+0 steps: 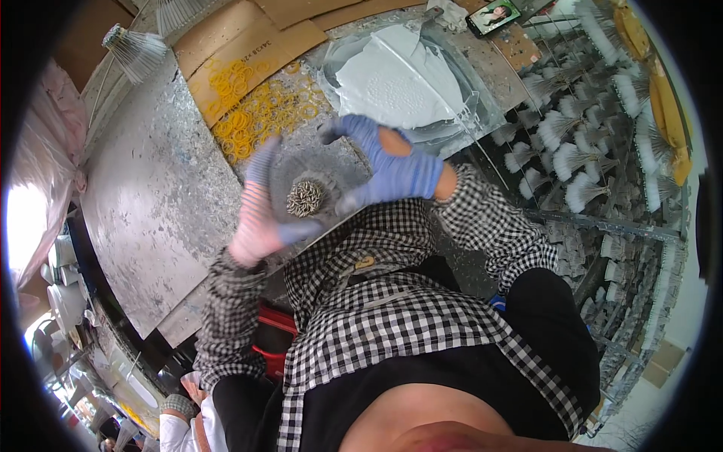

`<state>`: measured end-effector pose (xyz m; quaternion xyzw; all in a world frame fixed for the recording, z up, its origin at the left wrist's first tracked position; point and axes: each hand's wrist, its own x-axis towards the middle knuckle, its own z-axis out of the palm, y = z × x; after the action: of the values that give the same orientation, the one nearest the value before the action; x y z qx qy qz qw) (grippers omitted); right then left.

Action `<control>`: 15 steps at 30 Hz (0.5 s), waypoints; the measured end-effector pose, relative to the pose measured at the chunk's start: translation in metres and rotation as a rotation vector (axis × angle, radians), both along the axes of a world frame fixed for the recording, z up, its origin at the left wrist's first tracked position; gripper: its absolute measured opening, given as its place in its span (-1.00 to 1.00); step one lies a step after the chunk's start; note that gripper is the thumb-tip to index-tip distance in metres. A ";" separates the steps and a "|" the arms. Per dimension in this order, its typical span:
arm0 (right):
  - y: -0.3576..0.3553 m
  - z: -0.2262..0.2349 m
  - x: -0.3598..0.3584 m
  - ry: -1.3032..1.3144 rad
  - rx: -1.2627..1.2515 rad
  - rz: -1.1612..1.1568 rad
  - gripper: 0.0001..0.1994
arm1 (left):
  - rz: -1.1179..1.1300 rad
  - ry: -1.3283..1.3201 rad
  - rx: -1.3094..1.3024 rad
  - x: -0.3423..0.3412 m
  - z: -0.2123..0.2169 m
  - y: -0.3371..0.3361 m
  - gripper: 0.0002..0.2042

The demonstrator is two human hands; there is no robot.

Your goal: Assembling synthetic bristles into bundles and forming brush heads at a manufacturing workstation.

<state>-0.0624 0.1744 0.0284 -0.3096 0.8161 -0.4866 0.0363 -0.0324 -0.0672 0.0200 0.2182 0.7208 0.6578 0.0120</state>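
Observation:
A round bundle of thin rods (305, 197) stands on the grey, paint-spattered worktop, with its many pale and dark tips pointing up. My left hand (258, 207), in a pink and blue striped glove, is at the bundle's left, thumb and fingers apart. To the right, my right hand (392, 164) wears a blue striped glove with a gap baring skin on its back. Its fingers and thumb curve toward the bundle, spread and slightly blurred. Neither hand appears to touch the bundle. Beyond them, many yellow rubber bands (260, 111) lie scattered on the worktop and cardboard.
A thick white paste (399, 79) covers a sheet at the back, with a scraper handle (431, 15) behind it. A phone (493, 15) lies at the back right. Racks of white-tipped bundles (584, 162) fill the right side. Another person's arm (177, 422) shows at lower left.

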 end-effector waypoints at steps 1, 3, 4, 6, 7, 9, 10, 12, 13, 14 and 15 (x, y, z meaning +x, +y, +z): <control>-0.010 0.004 0.005 -0.062 0.165 0.023 -0.06 | 0.007 0.050 0.053 -0.008 0.037 -0.001 -0.24; -0.053 -0.018 0.014 -0.095 -0.066 0.069 -0.10 | 0.032 0.098 0.109 -0.021 0.053 0.008 -0.25; -0.068 -0.030 0.014 -0.123 -0.298 0.118 -0.13 | -0.072 0.329 -0.269 -0.035 0.053 0.020 -0.33; -0.068 -0.059 0.014 -0.086 -0.246 0.135 -0.19 | -0.413 0.170 -0.897 -0.051 0.046 0.040 -0.59; -0.070 -0.073 0.014 -0.046 -0.215 0.164 -0.24 | -0.433 0.173 -1.127 -0.052 0.058 0.051 -0.62; -0.072 -0.098 0.015 0.027 -0.146 0.208 -0.35 | -0.461 0.157 -1.351 -0.052 0.079 0.060 -0.65; -0.071 -0.108 0.018 0.060 -0.107 0.223 -0.39 | -0.421 0.247 -1.175 -0.052 0.083 0.062 -0.65; -0.083 -0.109 0.008 0.255 -0.143 0.154 -0.41 | -0.365 0.309 -1.012 -0.054 0.075 0.056 -0.65; -0.094 -0.145 -0.005 0.220 -0.142 0.116 -0.42 | -0.352 0.167 -1.130 -0.062 0.059 0.056 -0.65; -0.106 -0.166 -0.010 0.183 -0.141 0.092 -0.43 | -0.325 0.012 -1.243 -0.065 0.050 0.051 -0.65; -0.097 -0.119 0.008 -0.077 -0.137 0.136 -0.45 | -0.198 0.069 -1.057 -0.051 0.047 0.040 -0.65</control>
<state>-0.0547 0.0772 -0.0909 -0.3470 0.7561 -0.5493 0.0791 -0.0835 -0.0273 0.0667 0.2708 0.9296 0.1935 0.1586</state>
